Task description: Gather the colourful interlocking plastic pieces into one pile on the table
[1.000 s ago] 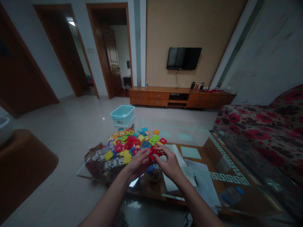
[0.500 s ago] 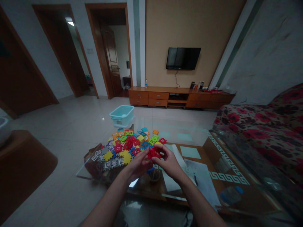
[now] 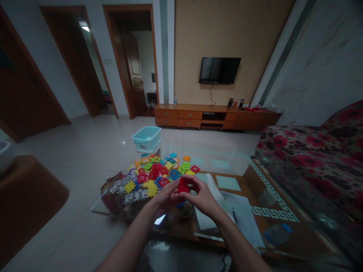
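Both hands meet over the near part of a glass-topped table (image 3: 238,164). Between them is a red plastic interlocking block (image 3: 183,186), its far side and details partly covered by fingers. My left hand (image 3: 165,198) grips it from the left with closed fingers. My right hand (image 3: 202,193) pinches it from the right, thumb below and fingers curled above. Just beyond my left hand spreads a heap of notched interlocking blocks (image 3: 154,172) in red, yellow, blue, green, orange and white. A small round container (image 3: 185,211) with something blue shows below the hands.
Papers (image 3: 241,211) with a dark pen (image 3: 234,214) lie right of my right hand. A blue-capped bottle (image 3: 276,235) lies near the right front. Behind the heap stands a light-blue plastic tub (image 3: 146,139). A floral sofa (image 3: 309,151) borders the right; a brown stool (image 3: 31,189) is left.
The red block has turned and lowered slightly between my hands, and less of its face shows. My right hand has shifted slightly down with it. The heap looks the same.
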Motion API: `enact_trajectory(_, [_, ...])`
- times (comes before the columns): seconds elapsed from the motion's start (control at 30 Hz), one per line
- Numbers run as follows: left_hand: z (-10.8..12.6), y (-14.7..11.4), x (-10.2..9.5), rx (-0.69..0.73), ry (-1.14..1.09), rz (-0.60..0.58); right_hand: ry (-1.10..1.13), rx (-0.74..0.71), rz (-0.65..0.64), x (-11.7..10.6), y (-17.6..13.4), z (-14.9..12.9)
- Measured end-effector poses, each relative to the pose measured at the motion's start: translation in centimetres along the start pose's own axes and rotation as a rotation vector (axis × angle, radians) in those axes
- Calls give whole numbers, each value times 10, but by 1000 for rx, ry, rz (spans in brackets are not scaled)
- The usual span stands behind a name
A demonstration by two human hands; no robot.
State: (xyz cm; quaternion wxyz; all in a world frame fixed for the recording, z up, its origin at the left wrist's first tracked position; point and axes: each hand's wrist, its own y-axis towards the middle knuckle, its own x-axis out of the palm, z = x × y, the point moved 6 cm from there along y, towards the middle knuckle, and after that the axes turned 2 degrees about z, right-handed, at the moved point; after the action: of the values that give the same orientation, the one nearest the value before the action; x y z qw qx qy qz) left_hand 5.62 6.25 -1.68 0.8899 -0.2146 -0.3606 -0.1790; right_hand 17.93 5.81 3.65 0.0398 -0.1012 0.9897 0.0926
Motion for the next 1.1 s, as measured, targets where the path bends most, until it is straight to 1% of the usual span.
enact_trajectory(0.13, [-1, 0, 0, 1, 33, -12, -84, -25, -9, 1, -1, -2])
enact_trajectory(0.33, [-2, 2, -3, 23, 77, 30, -223, -85, -4, -2, -3, -3])
enact_trajectory(0.47, [-1, 1, -1, 27, 105, 13, -291, -106, 0, -3, -4, -2])
enact_trajectory(0.57, [-1, 2, 0, 28, 118, 3, -315, -120, -3, -3, -5, -2])
enact_trajectory(0.73, [-3, 6, -6, 54, 146, 19, -317, -119, -6, -1, -5, -4])
enact_trajectory(0.87, [-3, 6, -7, 68, 151, 14, -310, -119, 17, -1, -5, -5])
enact_trajectory(0.93, [-3, 4, -5, 47, 135, 17, -321, -136, 51, -2, -4, -5])
enact_trajectory(1.1, [-9, -3, 0, -117, 138, 34, -369, -245, 149, -8, -4, -10])
